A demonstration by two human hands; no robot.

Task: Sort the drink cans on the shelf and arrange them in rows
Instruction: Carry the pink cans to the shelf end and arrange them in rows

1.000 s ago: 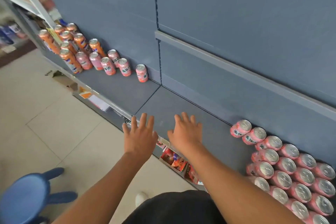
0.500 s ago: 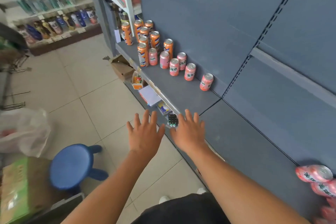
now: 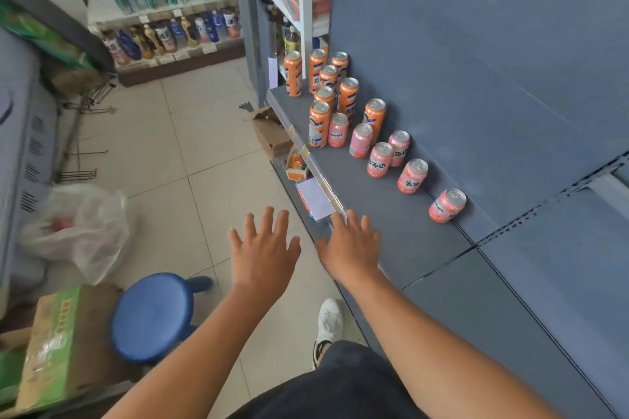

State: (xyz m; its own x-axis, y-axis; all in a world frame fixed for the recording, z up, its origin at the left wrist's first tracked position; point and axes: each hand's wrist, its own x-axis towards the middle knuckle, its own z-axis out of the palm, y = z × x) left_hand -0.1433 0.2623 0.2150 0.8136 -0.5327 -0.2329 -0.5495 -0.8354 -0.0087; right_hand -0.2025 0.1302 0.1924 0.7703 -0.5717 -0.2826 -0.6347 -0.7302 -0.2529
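Note:
Several tall orange cans (image 3: 319, 123) and short pink cans (image 3: 412, 176) stand mixed on the grey shelf (image 3: 391, 224), running diagonally toward the back panel. The nearest pink can (image 3: 447, 205) stands alone by the back panel. My left hand (image 3: 263, 250) hovers over the floor in front of the shelf edge, fingers spread, holding nothing. My right hand (image 3: 350, 245) is spread above the shelf's front edge, also holding nothing, well short of the cans.
A blue stool (image 3: 153, 315) stands on the tiled floor at lower left beside a green cardboard box (image 3: 51, 347) and a plastic bag (image 3: 81, 228). A small open box (image 3: 270, 133) lies below the shelf end. Bottle shelves (image 3: 170, 31) line the far aisle.
The view has swung left along the shelf: the rows of lying pink cans at right have left the frame and the mixed cans are nearer. Both hands stay spread and hold nothing.

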